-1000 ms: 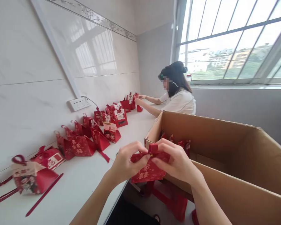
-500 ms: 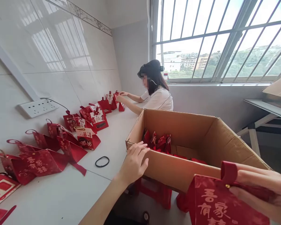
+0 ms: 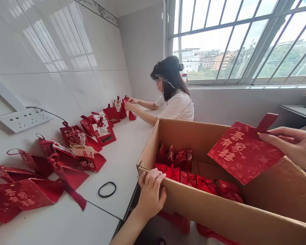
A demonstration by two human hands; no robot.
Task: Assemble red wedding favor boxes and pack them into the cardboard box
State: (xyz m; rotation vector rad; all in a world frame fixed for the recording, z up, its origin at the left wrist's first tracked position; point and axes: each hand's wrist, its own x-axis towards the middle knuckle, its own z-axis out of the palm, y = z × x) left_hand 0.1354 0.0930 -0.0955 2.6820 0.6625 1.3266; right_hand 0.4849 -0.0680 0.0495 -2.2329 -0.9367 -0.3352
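My right hand (image 3: 293, 141) pinches a red gift box (image 3: 244, 149) by its top, beside a ribbon loop and a small gold stud. Gold Chinese characters mark its front face. It hangs tilted over the open cardboard box (image 3: 206, 206), apart from the walls. My left hand (image 3: 151, 192) grips the near left corner of the cardboard box, fingers curled over the rim. Inside lie red gift boxes (image 3: 187, 177) along the near wall, and several more stand at the left end. The bottom of the near wall is partly hidden by my left forearm.
Several red gift boxes (image 3: 33, 200) with loops line the white table (image 3: 73, 224) on the left. A black hair tie (image 3: 114, 189) lies nearby. A power strip (image 3: 22, 119) is on the wall. A person (image 3: 178, 105) handles gift boxes at the far end.
My right hand has raised the red gift box from outside the near wall to above the cardboard box's opening. My left hand stays at the rim, fingers now curled over it. The view has shifted slightly.
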